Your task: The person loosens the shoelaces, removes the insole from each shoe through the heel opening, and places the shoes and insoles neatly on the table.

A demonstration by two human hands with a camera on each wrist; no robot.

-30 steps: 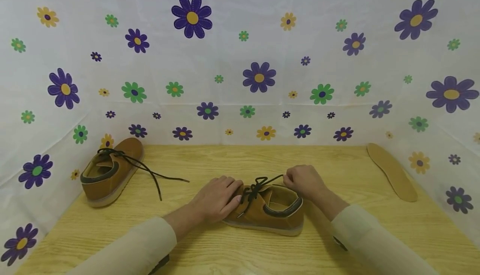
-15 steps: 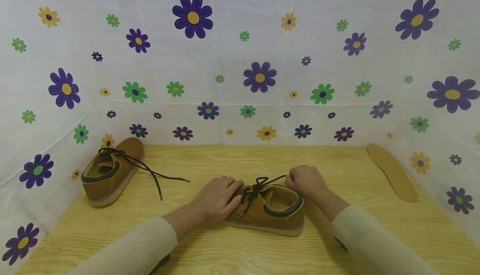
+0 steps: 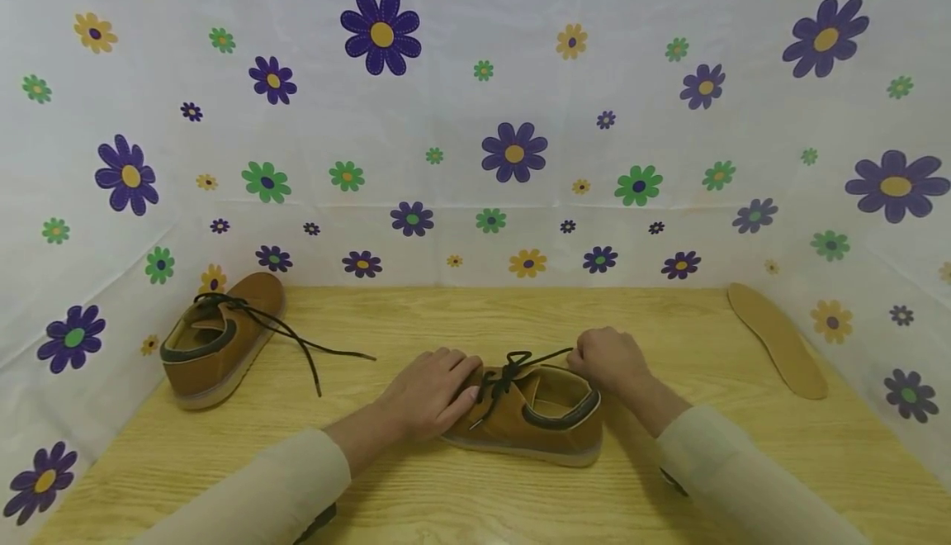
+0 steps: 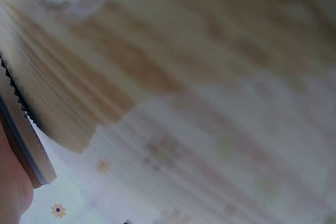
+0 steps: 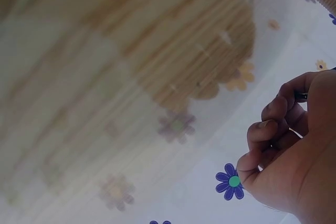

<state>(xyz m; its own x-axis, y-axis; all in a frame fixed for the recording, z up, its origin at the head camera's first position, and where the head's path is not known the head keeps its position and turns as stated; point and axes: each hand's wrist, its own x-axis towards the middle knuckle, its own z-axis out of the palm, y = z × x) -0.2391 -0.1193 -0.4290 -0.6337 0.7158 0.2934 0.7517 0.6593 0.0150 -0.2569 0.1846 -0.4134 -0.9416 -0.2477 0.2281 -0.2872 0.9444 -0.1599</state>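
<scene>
A brown shoe with a dark padded collar lies in front of me, toe to the left. My left hand holds its toe, fingers over the top and thumb on the near side; the left wrist view catches only the sole's edge and part of that hand. Dark laces are knotted over the tongue with a small loop standing up. From this knot one lace end runs taut to my right hand, which pinches it in curled fingers. Another lace tip hangs down the near side.
A second brown shoe stands at the left, its untied laces trailing across the wooden table. A tan insole lies at the right. Flower-printed white sheeting encloses the back and sides.
My right hand has shifted slightly to the right, drawing the lace end a little farther out from the knot. The left hand and the shoe stay in place.
</scene>
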